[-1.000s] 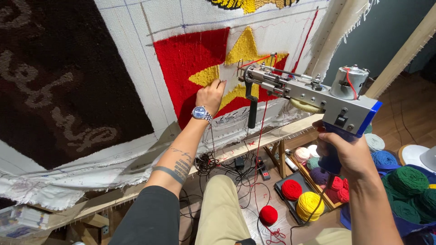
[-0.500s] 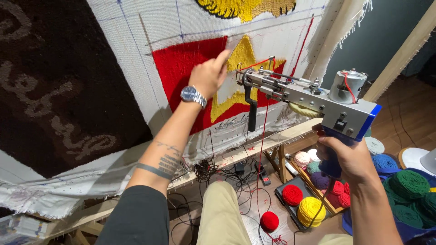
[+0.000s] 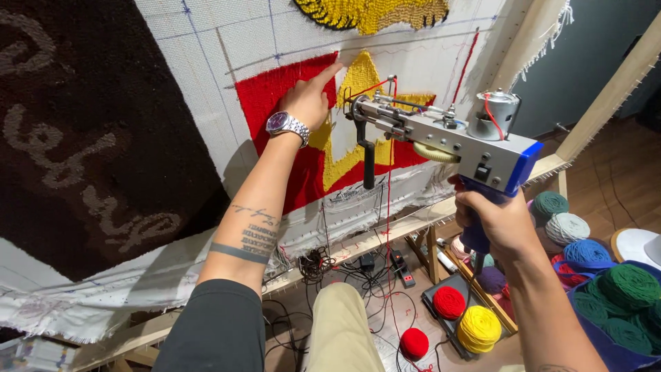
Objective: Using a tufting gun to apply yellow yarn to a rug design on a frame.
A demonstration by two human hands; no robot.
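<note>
the left hand [image 3: 308, 98] lies against the stretched cloth [image 3: 200, 62] on its wooden frame [image 3: 385, 231], fingers spread and extended, fingertips [image 3: 333, 69] touching the upper edge of the red patch [image 3: 268, 103] just beside the yellow star [image 3: 361, 79]. it holds nothing. a metal watch [image 3: 287, 125] sits on that wrist; the forearm carries tattoos and a dark sleeve at the elbow.

the right hand [image 3: 497, 217] is wrapped tight around the blue grip of the tufting gun [image 3: 447, 134]. the gun is held roughly level, its front end close to the cloth at the star; whether the needle touches the cloth cannot be told. a black front handle hangs down from its nose, untouched by either hand. a silver motor sits on top near the rear. a red thread [image 3: 390, 207] runs from the gun's front straight down toward the floor.

a dark brown rug piece [image 3: 76, 138] with lighter lettering fills the left of the cloth. yellow tufting with a black outline [image 3: 372, 12] shows at the top edge.

below the frame, black cables [image 3: 330, 265] lie tangled on the floor. a red yarn ball [image 3: 414, 342] lies on the floor; a second red ball [image 3: 448, 302] and a yellow ball [image 3: 479, 328] sit in a dark tray. green yarn balls [image 3: 628, 286] and blue and grey ones [image 3: 568, 227] are stacked to the right, near the right forearm.
</note>
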